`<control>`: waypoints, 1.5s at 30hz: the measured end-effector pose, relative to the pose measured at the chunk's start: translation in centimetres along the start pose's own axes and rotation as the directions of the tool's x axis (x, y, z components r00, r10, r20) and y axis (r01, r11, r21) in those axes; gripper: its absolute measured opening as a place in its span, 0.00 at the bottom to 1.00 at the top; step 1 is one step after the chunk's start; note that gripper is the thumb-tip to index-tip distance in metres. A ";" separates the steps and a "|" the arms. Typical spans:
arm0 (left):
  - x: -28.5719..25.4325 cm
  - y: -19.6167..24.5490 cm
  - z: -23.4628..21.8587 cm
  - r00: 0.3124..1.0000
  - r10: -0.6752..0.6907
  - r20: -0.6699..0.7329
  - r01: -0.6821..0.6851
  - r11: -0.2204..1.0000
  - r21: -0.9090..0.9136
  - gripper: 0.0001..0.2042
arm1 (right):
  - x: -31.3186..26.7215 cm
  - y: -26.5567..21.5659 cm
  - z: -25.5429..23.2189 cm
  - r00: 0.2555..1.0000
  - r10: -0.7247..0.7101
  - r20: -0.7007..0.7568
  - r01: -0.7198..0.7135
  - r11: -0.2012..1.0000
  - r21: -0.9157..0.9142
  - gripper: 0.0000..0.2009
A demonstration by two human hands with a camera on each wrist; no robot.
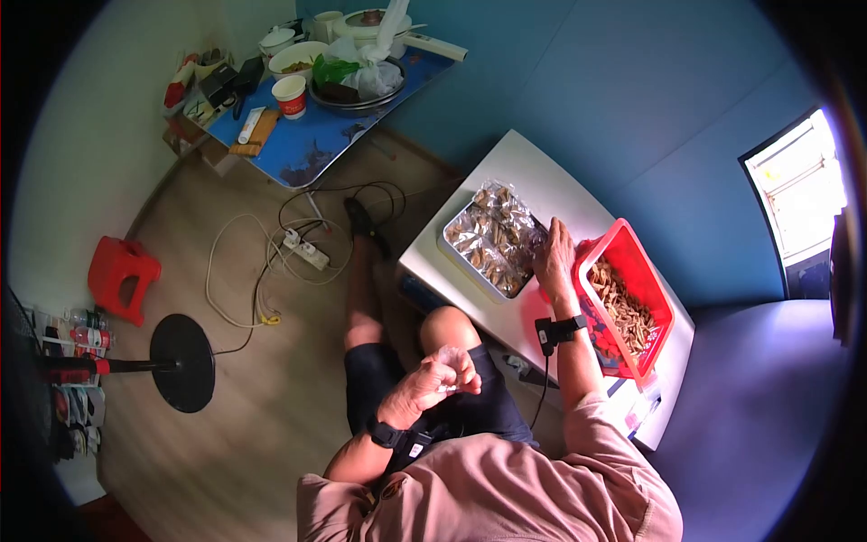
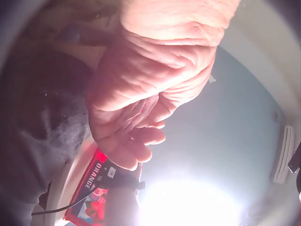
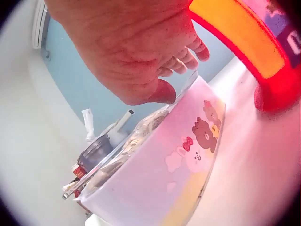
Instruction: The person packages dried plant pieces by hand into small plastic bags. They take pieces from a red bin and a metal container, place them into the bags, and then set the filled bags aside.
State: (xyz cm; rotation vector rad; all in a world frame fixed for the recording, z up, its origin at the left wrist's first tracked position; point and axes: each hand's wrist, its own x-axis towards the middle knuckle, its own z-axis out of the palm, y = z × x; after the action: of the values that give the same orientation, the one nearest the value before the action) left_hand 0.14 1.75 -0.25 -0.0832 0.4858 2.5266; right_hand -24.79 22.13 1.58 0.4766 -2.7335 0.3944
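My right hand (image 1: 555,257) reaches to the right rim of a white box (image 3: 146,174) printed with cartoon bears. Its fingers are extended, and the thumb lies at the rim in the right wrist view. Inside the box are several clear plastic packets (image 1: 492,235) of brown pieces. Over my lap, my left hand (image 1: 429,384) curls its fingers round a piece of clear plastic film (image 2: 141,113), mostly hidden in the palm. Right of the right hand, a red basket (image 1: 664,307) holds many loose, slender brown pieces (image 1: 619,307).
Box and basket stand on a white table (image 1: 515,163) against the blue wall. A blue table (image 1: 312,154) with bowls, a cup and bags is at the back left. On the floor are a power strip (image 1: 305,250) with cables, a red stool (image 1: 125,275) and a round black base (image 1: 182,361).
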 end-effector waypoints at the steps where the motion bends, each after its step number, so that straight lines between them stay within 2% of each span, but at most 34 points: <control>1: -0.3 0.1 -0.2 0.999 0.000 -0.050 -0.003 0.999 -0.050 0.09 | 0.1 0.3 0.5 0.999 0.050 0.021 -0.051 0.999 0.018 0.33; 4: -0.3 0.3 -1.2 0.998 -0.005 -0.065 -0.005 0.990 -0.140 0.09 | 0.5 1.0 1.7 0.991 0.133 0.024 -0.134 0.991 0.026 0.31; 6: -0.4 0.7 -1.3 0.998 -0.012 -0.068 0.002 0.991 -0.137 0.08 | 0.8 1.5 2.4 0.982 0.190 -0.012 -0.190 0.982 0.006 0.28; 7: -0.4 0.8 -1.5 0.997 -0.018 -0.081 0.006 0.990 -0.139 0.08 | 0.8 1.8 2.7 0.981 0.195 -0.015 -0.195 0.981 0.006 0.28; 9: -0.5 1.0 -1.4 0.994 -0.023 -0.105 0.010 0.992 -0.127 0.07 | 0.9 2.1 3.1 0.978 0.190 -0.086 -0.193 0.981 -0.030 0.21; 12: -0.3 1.1 -1.7 0.993 -0.047 -0.110 0.033 0.991 -0.129 0.07 | 1.2 2.7 3.5 0.981 0.165 -0.102 -0.163 0.986 0.021 0.15; 15: -0.3 0.9 -2.1 0.990 -0.075 -0.116 0.061 0.991 -0.120 0.06 | 1.4 2.7 3.4 0.977 0.204 -0.064 -0.203 0.979 0.014 0.10; 19: -0.2 1.0 -2.4 0.991 -0.091 -0.099 0.078 0.989 -0.126 0.06 | 1.3 2.2 3.0 0.974 0.200 -0.110 -0.201 0.980 0.009 0.07; 21: -0.1 1.1 -2.6 0.991 -0.096 -0.093 0.084 0.988 -0.128 0.05 | 1.4 1.4 2.4 0.960 0.186 -0.211 -0.176 0.982 0.067 0.08; 27: -0.1 0.9 -2.6 0.991 -0.100 -0.088 0.085 0.984 -0.159 0.04 | 1.3 1.8 3.3 0.948 0.274 -0.161 -0.261 0.961 0.096 0.05; 33: 0.0 0.8 -3.0 0.991 -0.114 -0.075 0.099 0.979 -0.180 0.02 | 1.2 2.3 3.7 0.941 0.228 -0.250 -0.185 0.966 0.182 0.05; 37: 0.1 1.0 -3.4 0.989 -0.137 -0.063 0.123 0.973 -0.197 0.00 | 1.0 1.5 3.3 0.920 0.321 -0.223 -0.274 0.937 0.216 0.05; 39: 0.2 0.9 -3.7 0.987 -0.149 -0.064 0.133 0.970 -0.202 0.00 | 1.0 0.8 2.6 0.912 0.283 -0.299 -0.172 0.922 0.348 0.14; 40: 0.3 0.8 -3.9 0.987 -0.155 -0.051 0.141 0.966 -0.217 0.00 | 0.7 0.4 2.3 0.911 0.285 -0.298 -0.176 0.922 0.344 0.14; 42: 0.4 0.8 -4.1 0.986 -0.165 -0.034 0.153 0.960 -0.234 0.01 | -0.1 -1.5 0.7 0.953 0.143 -0.266 -0.076 0.966 0.247 0.20; 43: 0.4 0.8 -4.1 0.986 -0.167 -0.028 0.156 0.960 -0.233 0.01 | -0.7 -2.3 -0.1 0.976 0.131 -0.172 -0.083 0.962 0.261 0.22; 45: 0.5 0.8 -4.1 0.986 -0.166 -0.024 0.156 0.960 -0.231 0.01 | -1.3 -3.0 -1.0 0.985 0.104 -0.135 -0.076 0.978 0.194 0.22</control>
State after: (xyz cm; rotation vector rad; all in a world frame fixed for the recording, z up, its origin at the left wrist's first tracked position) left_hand -0.90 -0.09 -3.87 -0.2546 0.1930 2.4136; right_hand -22.21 20.08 2.61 0.3565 -2.5956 0.6883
